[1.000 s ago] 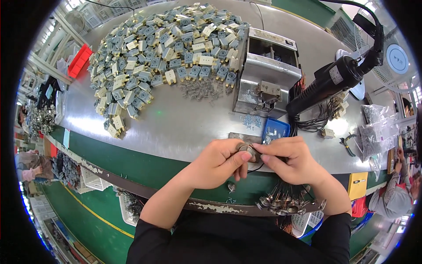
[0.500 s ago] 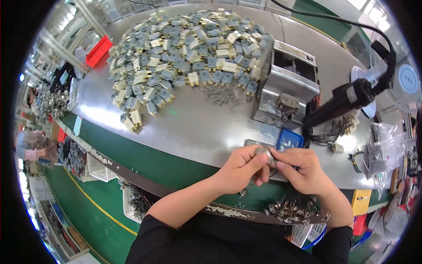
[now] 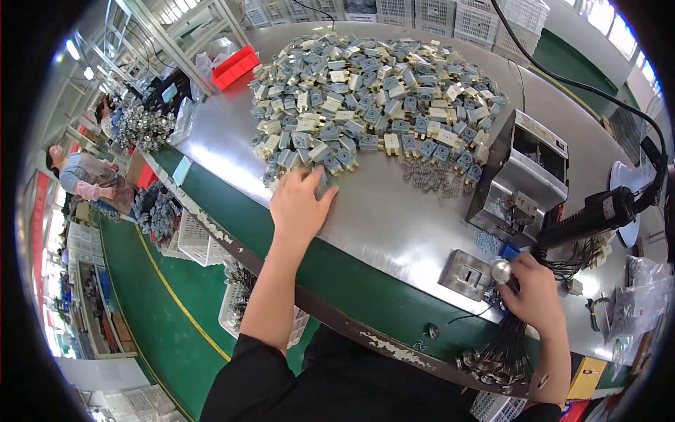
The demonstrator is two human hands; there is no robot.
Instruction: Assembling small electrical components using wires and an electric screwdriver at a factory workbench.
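My left hand (image 3: 299,205) reaches over the near edge of a heap of small grey and cream plastic blocks (image 3: 369,102). Its fingers are spread, and a grey block (image 3: 322,185) lies between the thumb and forefinger. My right hand (image 3: 533,292) is closed on a round, shiny metal cap (image 3: 500,271) with a dark wire. It is held beside a small steel block fixture (image 3: 465,275) with a slot on top. Below hang several round metal parts on dark wires (image 3: 492,366), at the bench edge.
Small springs (image 3: 432,177) lie in front of the heap. To the right stand a steel machine (image 3: 522,183) and a black cylindrical tool (image 3: 587,224) on an arm. A red bin (image 3: 235,67) sits at the far left. Pliers (image 3: 594,313) lie at right.
The hands were together at the round metal part; now my left hand has moved away left to the heap. The right keeps the part, and the fixture shows. The view has shifted.
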